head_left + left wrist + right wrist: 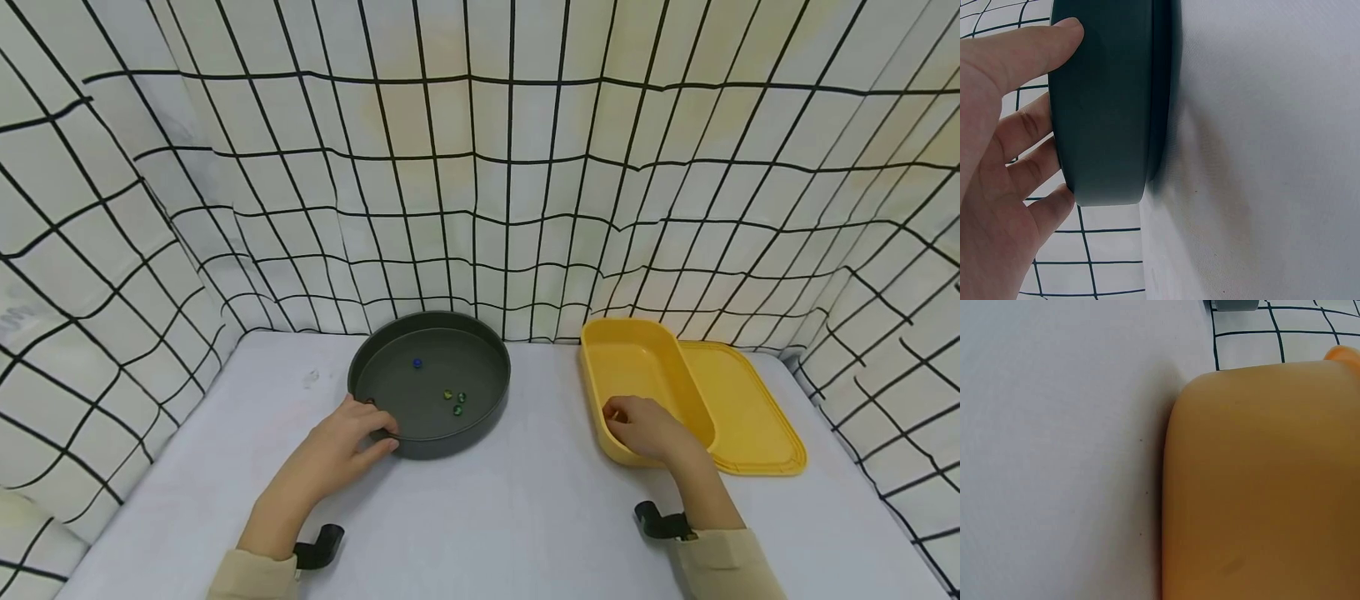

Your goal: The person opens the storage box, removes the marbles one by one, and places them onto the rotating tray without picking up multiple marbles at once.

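Note:
A dark green round pan (pixel 427 442) sits on the white table, with several small marbles inside, among them a blue marble (pixel 417 363) and a yellowish marble (pixel 447 394). My left hand (pixel 341 446) grips the pan's near-left rim. In the left wrist view, the thumb (pixel 1063 44) lies on the pan's outer wall and the other fingers reach over its rim. My right hand (pixel 648 429) is down inside a yellow rectangular tub (pixel 600 333), fingers bent. Whatever is under those fingers is hidden; the right wrist view shows mainly the tub's outer wall (pixel 1260 475).
A flat yellow lid (pixel 757 417) lies to the right of the tub, partly beneath it. White cloth with a black grid (pixel 510 167) rises behind the table and on both sides. White tabletop (pixel 517 517) lies between the pan and the tub.

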`<action>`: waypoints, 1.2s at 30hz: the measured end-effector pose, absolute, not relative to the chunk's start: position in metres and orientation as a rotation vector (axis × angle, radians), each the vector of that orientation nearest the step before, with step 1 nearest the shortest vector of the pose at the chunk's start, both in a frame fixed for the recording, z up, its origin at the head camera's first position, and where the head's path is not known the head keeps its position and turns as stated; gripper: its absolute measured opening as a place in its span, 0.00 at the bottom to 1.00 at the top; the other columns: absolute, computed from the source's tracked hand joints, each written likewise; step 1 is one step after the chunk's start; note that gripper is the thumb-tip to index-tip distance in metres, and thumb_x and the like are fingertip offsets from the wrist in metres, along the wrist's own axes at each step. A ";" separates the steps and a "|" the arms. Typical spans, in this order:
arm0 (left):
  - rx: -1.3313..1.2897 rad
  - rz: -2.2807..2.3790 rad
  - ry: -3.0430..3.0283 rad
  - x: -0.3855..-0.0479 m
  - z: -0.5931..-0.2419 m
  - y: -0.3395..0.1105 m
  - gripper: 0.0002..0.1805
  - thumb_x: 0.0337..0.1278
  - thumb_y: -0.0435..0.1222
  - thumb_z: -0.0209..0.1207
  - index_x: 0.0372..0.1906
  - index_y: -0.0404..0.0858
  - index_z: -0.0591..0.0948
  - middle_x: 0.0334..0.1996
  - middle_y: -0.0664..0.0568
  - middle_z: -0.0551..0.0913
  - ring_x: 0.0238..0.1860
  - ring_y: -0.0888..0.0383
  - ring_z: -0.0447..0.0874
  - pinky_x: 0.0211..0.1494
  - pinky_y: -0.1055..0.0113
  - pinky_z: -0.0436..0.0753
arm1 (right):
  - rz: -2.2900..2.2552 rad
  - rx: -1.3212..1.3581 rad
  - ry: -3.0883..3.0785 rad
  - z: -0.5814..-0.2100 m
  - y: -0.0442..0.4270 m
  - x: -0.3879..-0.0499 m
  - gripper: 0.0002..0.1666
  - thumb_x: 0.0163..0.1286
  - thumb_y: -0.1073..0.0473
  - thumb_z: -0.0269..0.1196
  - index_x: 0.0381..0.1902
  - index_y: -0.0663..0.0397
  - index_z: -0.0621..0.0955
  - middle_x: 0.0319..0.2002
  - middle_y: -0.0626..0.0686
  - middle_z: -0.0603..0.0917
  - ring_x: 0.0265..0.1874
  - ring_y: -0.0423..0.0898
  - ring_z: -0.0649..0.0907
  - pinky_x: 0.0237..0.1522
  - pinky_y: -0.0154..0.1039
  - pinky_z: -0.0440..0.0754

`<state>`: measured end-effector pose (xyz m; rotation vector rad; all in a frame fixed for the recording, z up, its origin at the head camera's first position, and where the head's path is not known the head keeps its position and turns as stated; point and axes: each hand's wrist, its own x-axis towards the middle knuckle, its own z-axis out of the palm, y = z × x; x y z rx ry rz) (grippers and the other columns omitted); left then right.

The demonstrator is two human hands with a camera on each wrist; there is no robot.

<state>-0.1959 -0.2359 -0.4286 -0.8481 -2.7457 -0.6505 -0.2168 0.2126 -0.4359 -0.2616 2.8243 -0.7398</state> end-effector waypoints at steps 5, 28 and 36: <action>-0.845 -0.650 -2.757 -0.196 -0.428 -0.236 0.08 0.55 0.37 0.71 0.37 0.52 0.83 0.36 0.65 0.81 0.46 0.60 0.81 0.74 0.41 0.61 | -0.747 -0.237 2.811 -0.435 0.212 -0.216 0.02 0.69 0.61 0.58 0.36 0.50 0.79 0.26 0.49 0.75 0.29 0.46 0.73 0.32 0.39 0.69; -0.861 -0.667 -2.734 -0.197 -0.430 -0.238 0.08 0.55 0.37 0.71 0.36 0.52 0.83 0.36 0.64 0.81 0.46 0.59 0.82 0.73 0.40 0.62 | -0.905 -0.143 2.846 -0.434 0.211 -0.216 0.03 0.67 0.60 0.63 0.37 0.50 0.79 0.30 0.49 0.79 0.31 0.47 0.76 0.34 0.39 0.75; -0.861 -0.653 -2.745 -0.197 -0.429 -0.238 0.08 0.55 0.37 0.71 0.37 0.52 0.84 0.36 0.64 0.81 0.46 0.59 0.81 0.73 0.40 0.62 | -0.915 -0.148 2.874 -0.431 0.210 -0.215 0.03 0.69 0.58 0.64 0.37 0.50 0.80 0.31 0.49 0.80 0.31 0.46 0.76 0.34 0.39 0.75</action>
